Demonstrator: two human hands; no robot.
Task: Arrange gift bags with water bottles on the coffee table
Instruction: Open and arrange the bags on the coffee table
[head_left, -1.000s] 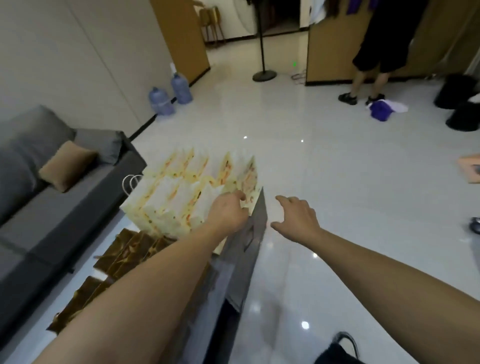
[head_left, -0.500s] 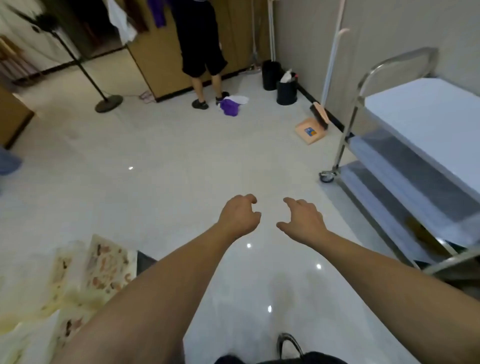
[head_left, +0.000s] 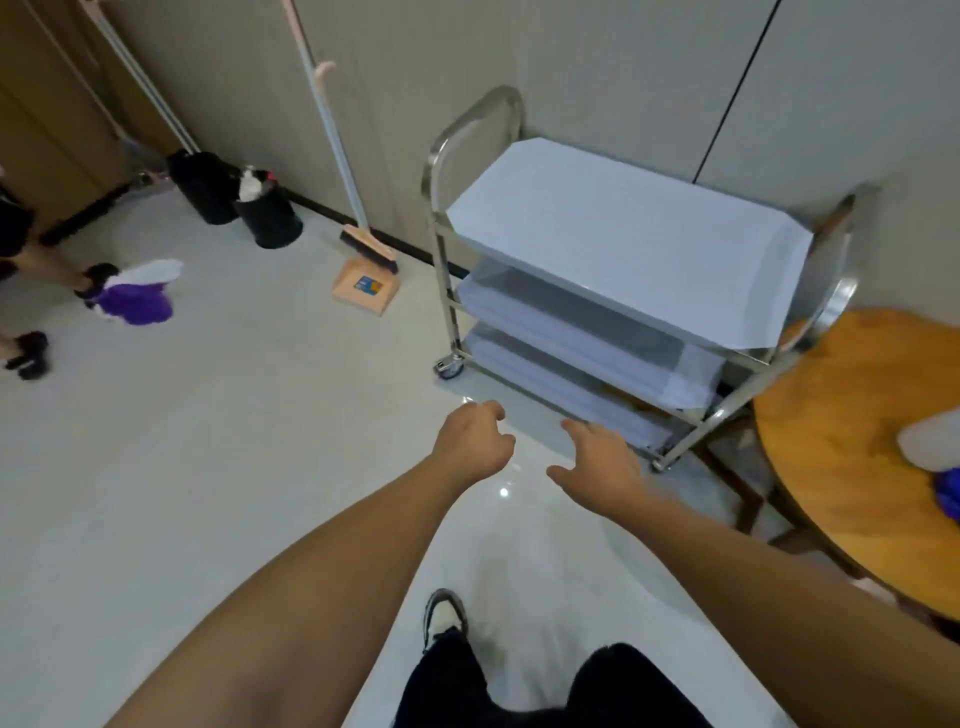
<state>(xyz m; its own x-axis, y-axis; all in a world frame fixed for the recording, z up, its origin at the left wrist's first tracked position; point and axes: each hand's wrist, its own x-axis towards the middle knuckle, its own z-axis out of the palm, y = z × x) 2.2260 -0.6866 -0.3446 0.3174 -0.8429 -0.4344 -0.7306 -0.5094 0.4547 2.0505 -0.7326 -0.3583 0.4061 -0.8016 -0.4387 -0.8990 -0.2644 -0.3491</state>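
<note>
Both my arms reach forward over the pale tiled floor. My left hand (head_left: 475, 441) hangs with loosely curled fingers and holds nothing. My right hand (head_left: 597, 462) is beside it with relaxed, slightly spread fingers, also holding nothing. A steel trolley (head_left: 623, 244) with three white-lined shelves stands just beyond my hands against the wall. No gift bags or coffee table are in view. A blurred pale object that may be a water bottle (head_left: 930, 441) lies on a round wooden table (head_left: 852, 436) at the right edge.
A broom and dustpan (head_left: 366, 278) lean at the wall left of the trolley. Black bins (head_left: 267, 215) stand further left. A purple cloth (head_left: 136, 301) lies on the floor by another person's legs (head_left: 31, 265). My shoe (head_left: 444, 616) shows below.
My view has swung right, away from the gift bags and dark table, onto the trolley and round table. My left hand left the bags; both hands stay held out in front.
</note>
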